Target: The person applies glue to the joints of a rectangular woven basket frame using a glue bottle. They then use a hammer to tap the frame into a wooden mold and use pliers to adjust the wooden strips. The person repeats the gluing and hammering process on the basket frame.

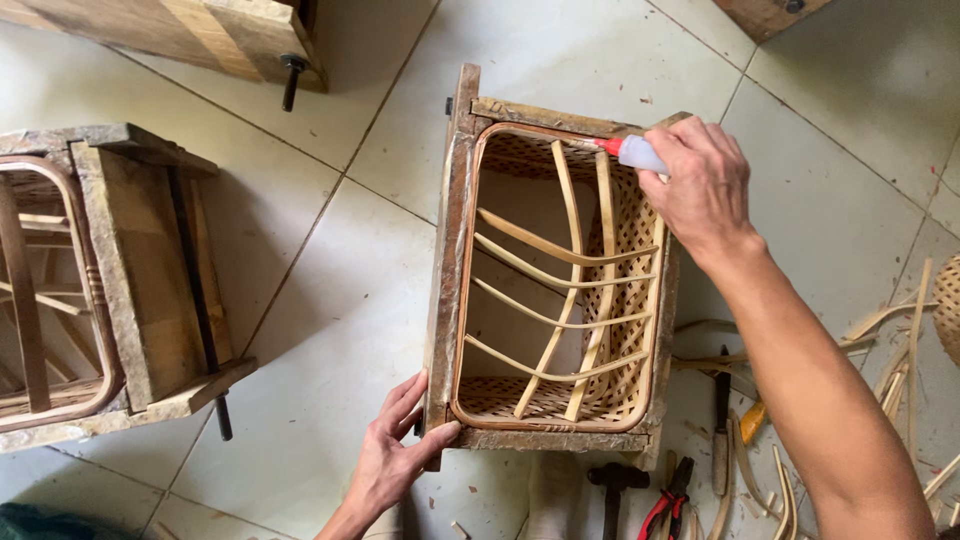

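The wooden frame (446,270) stands on the pale tiled floor (330,330) in front of me, with a woven bamboo basket (620,250) fitted inside. My left hand (392,462) clasps its near left corner, thumb on the edge. My right hand (702,185) is wrapped around a small white glue bottle (640,154), its red nozzle (610,146) touching the far rim. A second frame (120,280) lies to the left; red-handled pliers (668,502) lie near my knees.

A: Views?
B: One only, head-worn. Looks almost straight down onto the tiled floor (350,330).
A: Range?
B: Close, at arm's reach. The wooden frame (452,260) sits mid-picture; forearms enter from the bottom edge.
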